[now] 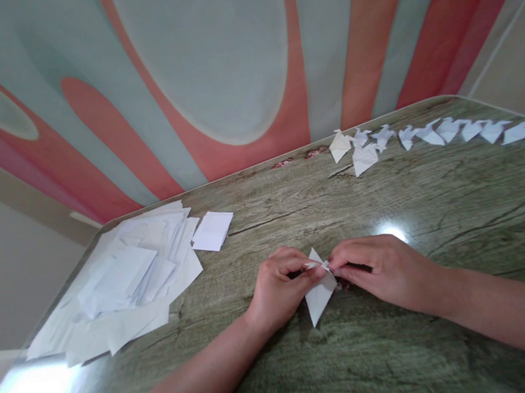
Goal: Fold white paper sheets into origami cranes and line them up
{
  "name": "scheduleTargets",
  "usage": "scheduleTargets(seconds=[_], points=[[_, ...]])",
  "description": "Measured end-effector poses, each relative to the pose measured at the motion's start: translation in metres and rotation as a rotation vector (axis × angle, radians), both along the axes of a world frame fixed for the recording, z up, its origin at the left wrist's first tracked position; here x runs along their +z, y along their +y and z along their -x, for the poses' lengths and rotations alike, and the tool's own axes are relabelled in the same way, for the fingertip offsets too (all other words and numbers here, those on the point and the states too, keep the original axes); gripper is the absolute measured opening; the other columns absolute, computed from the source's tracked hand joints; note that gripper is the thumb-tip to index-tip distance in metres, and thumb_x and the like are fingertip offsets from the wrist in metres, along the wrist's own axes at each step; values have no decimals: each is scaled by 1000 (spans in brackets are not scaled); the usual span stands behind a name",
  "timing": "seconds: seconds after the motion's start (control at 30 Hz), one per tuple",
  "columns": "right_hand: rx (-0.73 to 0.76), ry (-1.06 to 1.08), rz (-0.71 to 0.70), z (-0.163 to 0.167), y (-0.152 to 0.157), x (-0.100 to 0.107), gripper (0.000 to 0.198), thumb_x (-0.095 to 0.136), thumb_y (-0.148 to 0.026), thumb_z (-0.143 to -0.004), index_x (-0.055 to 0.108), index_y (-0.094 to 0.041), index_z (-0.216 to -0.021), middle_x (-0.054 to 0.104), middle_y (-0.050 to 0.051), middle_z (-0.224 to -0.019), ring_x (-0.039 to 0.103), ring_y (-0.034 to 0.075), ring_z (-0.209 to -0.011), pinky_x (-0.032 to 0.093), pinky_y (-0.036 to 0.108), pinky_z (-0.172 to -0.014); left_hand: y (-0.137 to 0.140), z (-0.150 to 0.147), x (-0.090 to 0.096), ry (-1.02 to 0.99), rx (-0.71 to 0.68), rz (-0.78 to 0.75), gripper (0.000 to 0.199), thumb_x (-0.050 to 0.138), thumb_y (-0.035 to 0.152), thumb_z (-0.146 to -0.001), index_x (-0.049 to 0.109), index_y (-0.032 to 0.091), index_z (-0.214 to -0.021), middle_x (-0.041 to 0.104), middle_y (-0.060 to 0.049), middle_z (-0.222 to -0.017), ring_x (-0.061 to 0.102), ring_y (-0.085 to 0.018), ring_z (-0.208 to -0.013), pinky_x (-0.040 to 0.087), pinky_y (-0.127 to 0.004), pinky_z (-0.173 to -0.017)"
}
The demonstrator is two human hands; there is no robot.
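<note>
Between my two hands is a white folded paper bird (321, 296), with one pointed flap hanging down toward me and another tip rising behind my fingers. My left hand (285, 284) pinches it from the left between thumb and fingers. From the right, my right hand (374, 268) grips a small folded tip with thumb and forefinger. The fingers hide part of the folds. Several finished-looking paper birds (429, 133) stand in a row at the back right of the table.
A loose pile of white paper sheets (124, 275) spreads over the left of the wood-grain table (285, 382). Beside it lies a small folded paper square (214, 231). A patterned red and grey-blue backdrop (218, 62) rises behind the table's far edge.
</note>
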State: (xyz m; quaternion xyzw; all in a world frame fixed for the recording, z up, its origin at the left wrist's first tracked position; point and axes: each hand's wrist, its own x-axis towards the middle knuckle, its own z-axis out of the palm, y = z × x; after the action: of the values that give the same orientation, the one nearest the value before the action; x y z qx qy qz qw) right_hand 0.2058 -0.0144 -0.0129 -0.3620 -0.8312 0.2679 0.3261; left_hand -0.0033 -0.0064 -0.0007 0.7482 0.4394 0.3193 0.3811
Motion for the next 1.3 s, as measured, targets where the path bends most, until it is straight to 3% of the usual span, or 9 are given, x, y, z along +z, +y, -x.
scheduleTargets(seconds=[0.17, 0.37, 0.43, 0.57, 0.73, 0.97, 1.07, 1.13, 1.3], points=[[-57, 26, 166, 2, -2, 7, 8, 58, -18, -88, 63, -22, -83, 67, -4, -75, 61, 11, -69, 44, 23, -65, 1, 2, 2, -4, 0, -19, 15, 67, 28, -84, 76, 18, -79, 67, -4, -74, 60, -15, -76, 46, -26, -72], [-134, 146, 558, 8, 1, 9, 7, 64, -23, -82, 60, -21, -88, 68, -3, -75, 64, 13, -69, 47, 23, -62, 1, 2, 3, 44, 1, -28, 19, 63, 28, -86, 73, 16, -77, 64, -3, -74, 59, -14, -74, 45, -25, -71], [-135, 148, 609, 8, 2, 10, 9, 64, -26, -83, 61, -21, -90, 69, -2, -77, 64, 14, -71, 47, 24, -63, 1, 1, 3, 53, -3, -32, 20, 62, 28, -87, 72, 16, -74, 63, -2, -71, 58, -13, -71, 44, -24, -68], [-110, 31, 540, 5, 2, 15, 17, 56, -30, -88, 64, -21, -76, 69, -3, -72, 62, 13, -68, 44, 25, -62, 1, -1, 5, 75, 1, -44, 21, 61, 27, -87, 71, 15, -72, 62, -1, -69, 57, -12, -69, 43, -24, -66], [-102, -60, 416, 4, 1, 19, 17, 55, -24, -88, 62, -21, -74, 66, -4, -69, 58, 12, -64, 40, 24, -59, 0, -3, 3, 112, -20, -93, 24, 61, 27, -87, 68, 15, -68, 62, -1, -65, 56, -12, -65, 42, -25, -68], [-65, -167, 224, 1, 3, 9, 16, 55, -17, -88, 58, -20, -73, 60, -3, -70, 54, 12, -66, 36, 25, -60, 2, -2, -3, 201, -49, -147, 24, 62, 26, -87, 69, 15, -68, 64, -1, -64, 57, -12, -64, 40, -28, -71], [-114, -150, 201, 1, 2, 4, 4, 62, -24, -86, 60, -21, -85, 61, -2, -79, 56, 13, -72, 38, 25, -63, 3, -2, -5, 193, -55, -141, 22, 61, 26, -88, 71, 15, -71, 65, -1, -66, 58, -12, -65, 40, -28, -71], [-142, -123, 201, 3, 2, 3, 11, 65, -30, -85, 61, -22, -91, 63, -2, -84, 57, 14, -75, 39, 26, -65, 3, -2, -6, 186, -63, -143, 19, 61, 25, -88, 72, 17, -75, 67, -1, -67, 59, -13, -66, 40, -28, -72], [-127, -82, 197, 7, 1, 2, 16, 58, -27, -90, 61, -21, -75, 61, -3, -72, 57, 12, -70, 39, 25, -64, 3, -2, -8, 223, -26, -179, 15, 65, 25, -85, 69, 17, -73, 67, -1, -72, 60, -14, -73, 40, -29, -76]])
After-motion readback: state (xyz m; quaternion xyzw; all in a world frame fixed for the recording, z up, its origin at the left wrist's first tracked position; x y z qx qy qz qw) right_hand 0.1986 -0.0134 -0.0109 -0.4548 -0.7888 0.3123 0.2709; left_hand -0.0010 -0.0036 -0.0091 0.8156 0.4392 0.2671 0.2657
